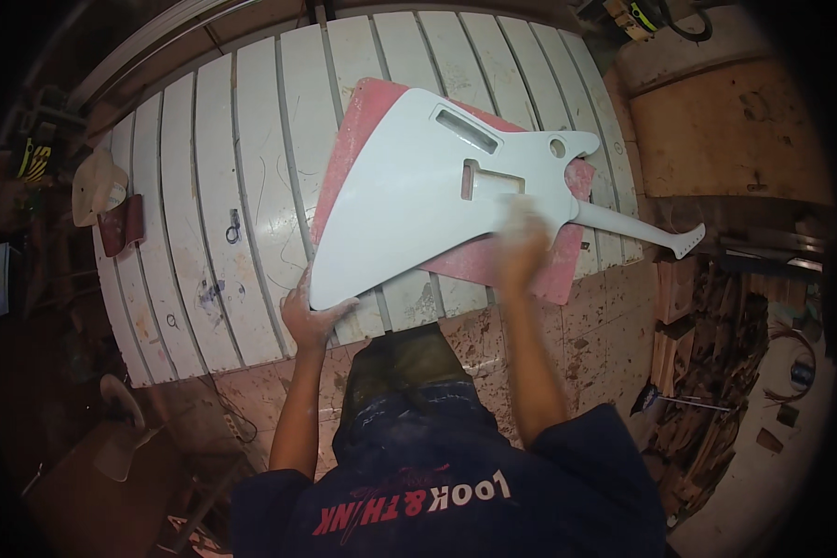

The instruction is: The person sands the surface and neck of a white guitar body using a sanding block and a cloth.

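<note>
A white angular electric guitar body (386, 186) with its neck pointing right lies over a pink pad (558, 274) on a slatted white bench. My left hand (309, 314) grips the lower left corner of the body, thumb along its edge. My right hand (525, 246), smeared by motion, is closed around something pale (521, 209) that I cannot make out clearly, over the body below the rectangular cavity.
The white bench (205, 251) has gaps between slats and bears a tan pad with a white cup (102, 186) and dark red sheets (126, 223) at left. A wooden cabinet (716, 139) stands at right, with stacked wood pieces (679, 391) below.
</note>
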Demonstrator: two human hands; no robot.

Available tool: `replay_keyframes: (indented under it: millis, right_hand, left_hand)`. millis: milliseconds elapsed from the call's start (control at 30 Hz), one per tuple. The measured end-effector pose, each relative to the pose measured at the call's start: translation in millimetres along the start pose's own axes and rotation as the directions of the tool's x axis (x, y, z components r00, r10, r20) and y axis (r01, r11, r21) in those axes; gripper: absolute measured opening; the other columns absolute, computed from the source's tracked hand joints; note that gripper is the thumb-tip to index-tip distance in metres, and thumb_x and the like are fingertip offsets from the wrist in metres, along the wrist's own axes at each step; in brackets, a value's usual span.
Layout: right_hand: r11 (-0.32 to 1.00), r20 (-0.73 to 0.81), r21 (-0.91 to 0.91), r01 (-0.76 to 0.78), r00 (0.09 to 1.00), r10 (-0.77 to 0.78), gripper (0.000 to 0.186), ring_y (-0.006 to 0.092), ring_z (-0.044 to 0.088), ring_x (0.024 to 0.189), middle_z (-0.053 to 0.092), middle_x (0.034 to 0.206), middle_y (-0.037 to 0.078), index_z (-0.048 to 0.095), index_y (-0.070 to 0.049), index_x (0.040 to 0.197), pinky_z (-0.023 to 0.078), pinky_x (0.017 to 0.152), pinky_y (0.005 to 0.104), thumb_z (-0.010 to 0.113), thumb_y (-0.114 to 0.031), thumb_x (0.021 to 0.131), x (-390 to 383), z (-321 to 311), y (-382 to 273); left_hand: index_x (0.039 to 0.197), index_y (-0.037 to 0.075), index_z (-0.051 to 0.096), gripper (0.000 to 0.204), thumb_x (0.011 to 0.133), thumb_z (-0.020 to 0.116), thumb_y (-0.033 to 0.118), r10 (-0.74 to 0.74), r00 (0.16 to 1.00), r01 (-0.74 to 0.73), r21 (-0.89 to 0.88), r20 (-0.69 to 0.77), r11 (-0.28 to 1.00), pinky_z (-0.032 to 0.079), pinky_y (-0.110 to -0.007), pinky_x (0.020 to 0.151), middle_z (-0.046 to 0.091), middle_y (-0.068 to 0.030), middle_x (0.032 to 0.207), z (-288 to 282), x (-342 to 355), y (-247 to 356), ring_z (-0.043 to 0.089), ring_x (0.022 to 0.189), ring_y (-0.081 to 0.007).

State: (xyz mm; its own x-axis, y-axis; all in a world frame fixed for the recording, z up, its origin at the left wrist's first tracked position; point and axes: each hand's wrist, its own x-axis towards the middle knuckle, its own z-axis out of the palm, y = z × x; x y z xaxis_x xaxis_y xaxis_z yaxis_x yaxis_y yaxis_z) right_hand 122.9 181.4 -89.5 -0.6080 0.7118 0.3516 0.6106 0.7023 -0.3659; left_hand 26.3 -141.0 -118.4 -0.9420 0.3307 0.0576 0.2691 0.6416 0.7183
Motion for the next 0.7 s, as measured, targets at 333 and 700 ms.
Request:
replay_keyframes:
  millis: [333,700]
  right_hand:
    - [0.974,0.196,0.122,0.188,0.958,-0.210,0.043,0.0351,0.062,0.107,0.068,0.115,0.013,0.069,-0.015,0.130,0.048,0.095,0.0498,0.069,-0.017,0.088,25,31,-41]
    - [0.989,0.195,-0.056,0.140,0.973,-0.126,0.050,0.0412,0.057,0.119,0.061,0.130,0.017,0.062,-0.018,0.140,0.045,0.099,0.0582,0.070,-0.025,0.091,71,47,-48]
  left_hand:
    - [0.135,0.006,0.068,0.104,0.050,0.096,0.059,0.087,0.994,-0.084,0.042,-0.068,0.996,0.054,-0.042,0.083,0.078,-0.0137,0.099,3,-3,-14,0.073,0.086,-0.0318]
    - [0.139,0.009,0.066,0.104,0.055,0.091,0.065,0.079,0.994,-0.065,0.161,-0.080,0.985,0.047,-0.041,0.074,0.077,-0.0104,0.092,10,-4,-14,0.064,0.071,-0.0304]
